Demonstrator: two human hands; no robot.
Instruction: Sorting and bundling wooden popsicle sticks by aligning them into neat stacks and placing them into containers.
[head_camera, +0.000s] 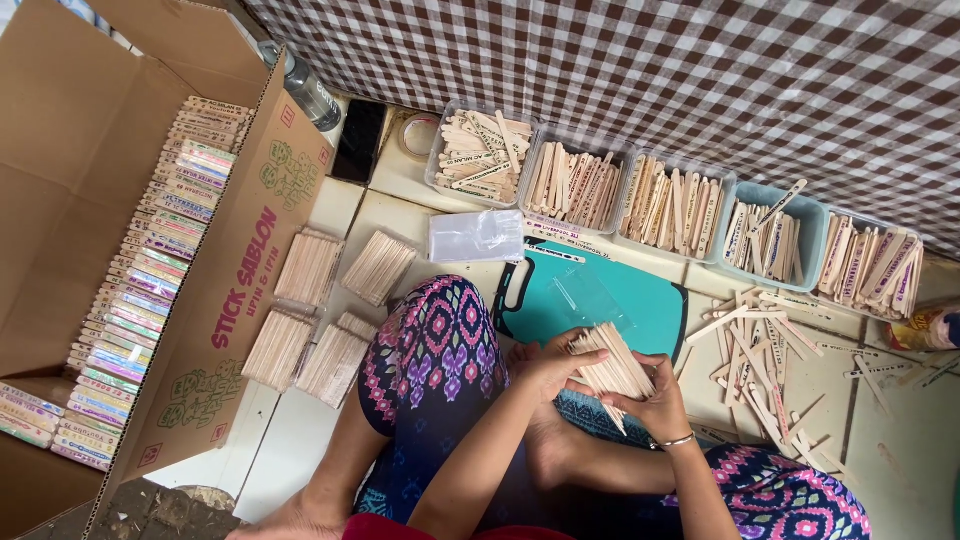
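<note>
Both my hands hold one bundle of plain wooden ice-cream sticks (612, 365) above my lap. My left hand (545, 365) grips its left side. My right hand (655, 408), with a thin bracelet at the wrist, closes on its lower right end. Just beyond the bundle, on the floor, lies a teal cutting board (640, 305) with a clear plastic sleeve on it. My legs in patterned cloth (430, 350) are folded below.
Several clear trays of printed sticks (575, 185) line the checked cloth wall. Loose sticks (760, 360) lie scattered at right. Neat stick stacks (310, 265) and clear bags (477, 236) sit left of the board. An open cardboard box (240, 290) holds rows of wrapped bundles (150, 290).
</note>
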